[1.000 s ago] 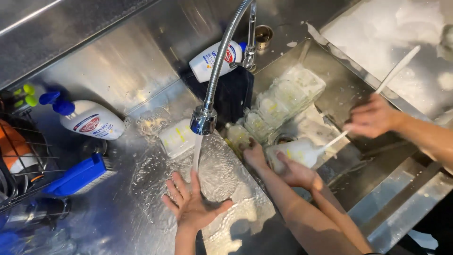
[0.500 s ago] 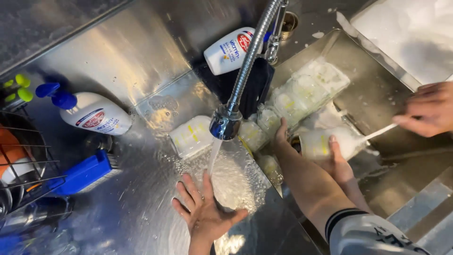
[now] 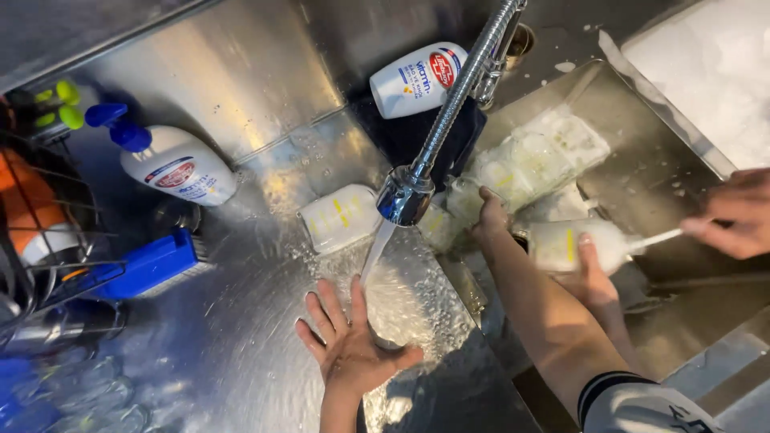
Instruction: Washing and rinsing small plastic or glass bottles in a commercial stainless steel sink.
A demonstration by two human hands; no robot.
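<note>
Your left hand (image 3: 349, 353) lies spread, fingers fanned toward the far left, on the wet steel bench (image 3: 241, 353). The stream of water (image 3: 375, 255) from the faucet head (image 3: 405, 196) lands just beyond its fingertips. Your right hand (image 3: 489, 218) is nearer the sink (image 3: 674, 184). It rests on the clear containers (image 3: 545, 148) heaped at the sink's left edge, fingers draped over them; you cannot tell whether it grips one.

A small clear bottle (image 3: 341, 218) lies on its side just left of the faucet head, long axis left to right, between your two hands.

Right of your forearm, a co-worker's hand (image 3: 593, 277) holds a milky bottle (image 3: 565, 244), and another hand (image 3: 734, 215) pinches the white brush handle (image 3: 654, 238) stuck into it.

Two soap bottles (image 3: 180, 164) (image 3: 413, 80), a blue brush (image 3: 148, 265) and a wire rack (image 3: 32, 240) stand well off to the left and far side.
</note>
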